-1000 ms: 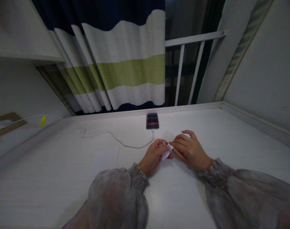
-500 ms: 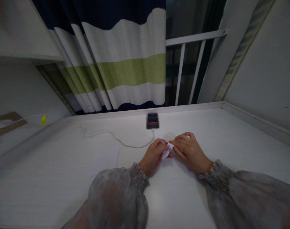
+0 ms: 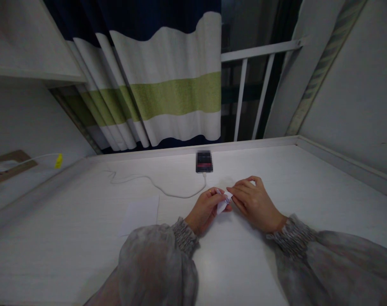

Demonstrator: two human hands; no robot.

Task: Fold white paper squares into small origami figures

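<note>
A small folded piece of white paper (image 3: 222, 206) is held over the white tabletop (image 3: 234, 263). My left hand (image 3: 206, 209) grips it between thumb and fingers, and a ring shows on one finger. From the other side, my right hand (image 3: 254, 203) pinches the paper's right-hand tip with thumb and index finger. Its remaining fingers are bent above. Parts of the folds are hidden behind the fingers. To the left of my left sleeve lies a flat sheet of white paper (image 3: 141, 214), its near edge partly covered by the sleeve.
Beyond my hands lies a phone (image 3: 204, 161), its screen blurred out. A white cable (image 3: 168, 193) runs from it in a curve to the left. Behind the table hang a striped curtain (image 3: 177, 95) and a white window railing (image 3: 260, 51). A yellow tag (image 3: 58, 160) sits at left.
Almost nothing differs. Both hands stay around the folded paper, with only a very slight shift of the fingers and the paper.
</note>
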